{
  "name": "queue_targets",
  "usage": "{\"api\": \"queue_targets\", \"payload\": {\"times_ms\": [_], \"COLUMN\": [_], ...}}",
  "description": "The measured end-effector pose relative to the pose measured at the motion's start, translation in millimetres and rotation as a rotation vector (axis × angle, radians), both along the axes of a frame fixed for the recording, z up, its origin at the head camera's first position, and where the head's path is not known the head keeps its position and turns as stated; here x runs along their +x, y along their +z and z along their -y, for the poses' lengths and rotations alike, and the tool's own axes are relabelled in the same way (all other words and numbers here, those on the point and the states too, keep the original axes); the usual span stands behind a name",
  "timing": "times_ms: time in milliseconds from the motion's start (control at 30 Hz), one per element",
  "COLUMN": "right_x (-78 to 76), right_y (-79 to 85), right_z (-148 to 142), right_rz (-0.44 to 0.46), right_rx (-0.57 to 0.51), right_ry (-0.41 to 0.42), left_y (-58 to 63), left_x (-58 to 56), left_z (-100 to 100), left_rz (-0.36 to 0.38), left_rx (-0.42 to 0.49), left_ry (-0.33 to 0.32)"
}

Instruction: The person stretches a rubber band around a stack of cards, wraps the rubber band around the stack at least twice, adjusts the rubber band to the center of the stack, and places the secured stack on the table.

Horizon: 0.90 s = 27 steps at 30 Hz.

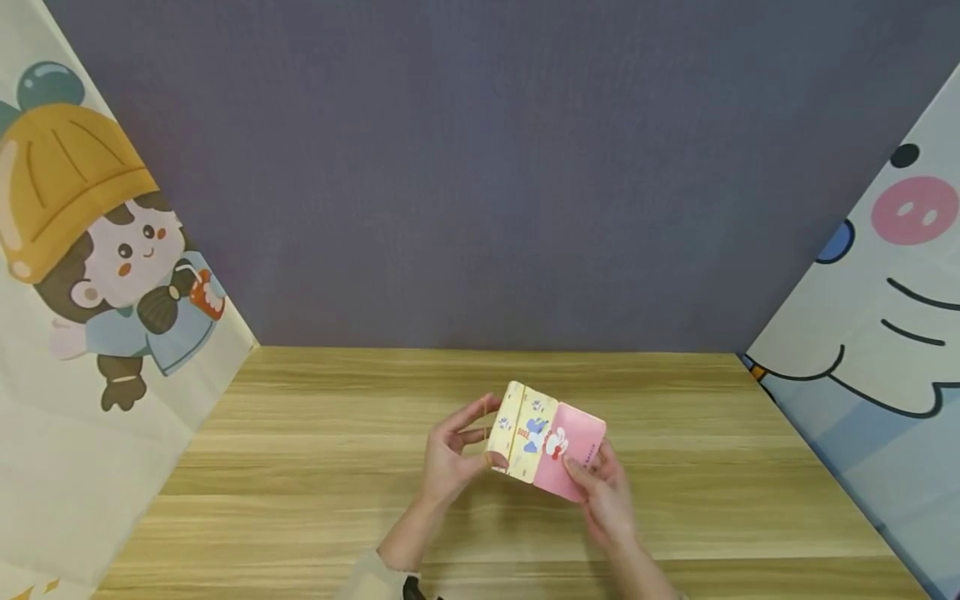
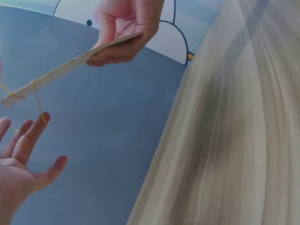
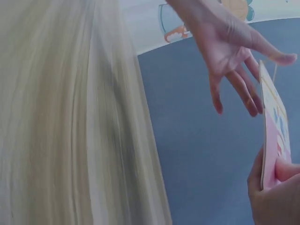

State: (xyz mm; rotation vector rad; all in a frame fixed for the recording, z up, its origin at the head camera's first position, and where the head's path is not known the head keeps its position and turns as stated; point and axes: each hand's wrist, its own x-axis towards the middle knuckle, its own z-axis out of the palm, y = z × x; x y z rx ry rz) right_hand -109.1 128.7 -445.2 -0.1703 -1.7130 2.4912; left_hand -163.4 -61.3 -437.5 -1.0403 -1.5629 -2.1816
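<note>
My right hand [image 1: 611, 504] grips a thin, flat notebook or card set [image 1: 557, 477], thumb on its pink front and fingers behind. It is tilted above the table, with a pink part and a yellow part bearing cartoon animals. A thin yellow rubber band [image 2: 39, 99] crosses its yellow end. My left hand [image 1: 442, 462] is at that end, fingers and thumb spread, with the band stretched over fingertips [image 2: 44, 118]. In the right wrist view, the band also runs to the left thumb [image 3: 286, 58]. Whether the flat piece is one item or several is unclear.
Below both hands lies the wood-grain table [image 1: 300, 467]. A dark grey-blue panel [image 1: 480, 175] stands along its back edge. Side panels with cartoon prints rise on the left [image 1: 67, 467] and the right [image 1: 847, 333].
</note>
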Motion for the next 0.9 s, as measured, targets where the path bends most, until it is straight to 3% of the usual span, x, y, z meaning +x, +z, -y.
{"api": "queue_targets", "payload": {"times_ms": [200,333,733,900], "right_x": [-2.4,-3.8,-4.4,-4.2], "right_y": [5.0,8.3,7.2,4.8], "right_z": [-6.8,-7.7,-11.2,-11.9], "right_rz": [0.011,0.047,0.109,0.098], "right_rx": [0.134,0.165,0.265,0.282], "right_ry": [0.049,0.071,0.176,0.192], "left_y": [2.3,2.8,6.0,17.3], "left_x": [0.2,-0.6,-4.0,2.1], "left_z": [4.2,5.7,4.8,4.5], "left_rz": [0.175,0.241,0.3,0.297], "left_rx": [-0.103,-0.14,-0.255,-0.303], "left_ry": [-0.002,-0.015,-0.062,-0.065]}}
